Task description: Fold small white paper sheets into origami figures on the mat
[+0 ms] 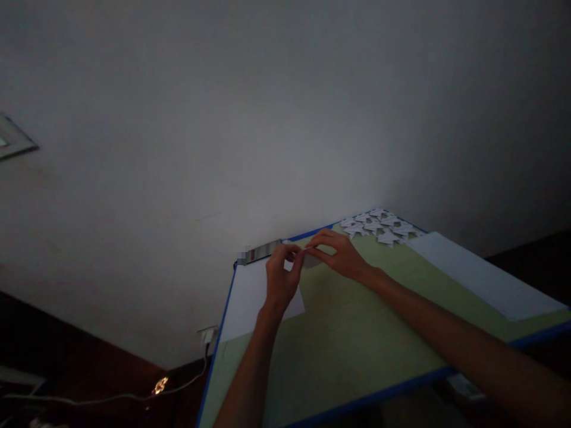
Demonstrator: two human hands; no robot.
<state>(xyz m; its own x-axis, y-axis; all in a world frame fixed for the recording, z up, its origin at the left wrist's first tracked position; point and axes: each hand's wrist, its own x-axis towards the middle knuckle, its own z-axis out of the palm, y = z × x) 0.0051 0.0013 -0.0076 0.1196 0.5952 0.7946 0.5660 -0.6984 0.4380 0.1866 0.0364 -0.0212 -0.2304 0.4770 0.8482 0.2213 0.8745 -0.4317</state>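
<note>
Left hand: pinches a small, thin white paper piece at thumb and fingertips, with a rounded gap behind the pinch.
Right hand: reaches in from the right, thumb and fingertips drawn together on the same piece, other fingers bent.
Paper piece: held between the 2 hands, near the far edge of a pale green, blue-edged counter; too small and dim to tell any folds.
Flat white paper sheet: lies at the counter's left side, partly hidden by the left hand.
Dark, flat rectangular device: lies at the far left corner, just beyond the sheet.
Pointed white folded-paper shapes: lie grouped at the far right corner, beyond the right hand.
Long white rectangular paper: lies along the right side, near the folded shapes.
Plain grey wall: stands behind the counter.
</note>
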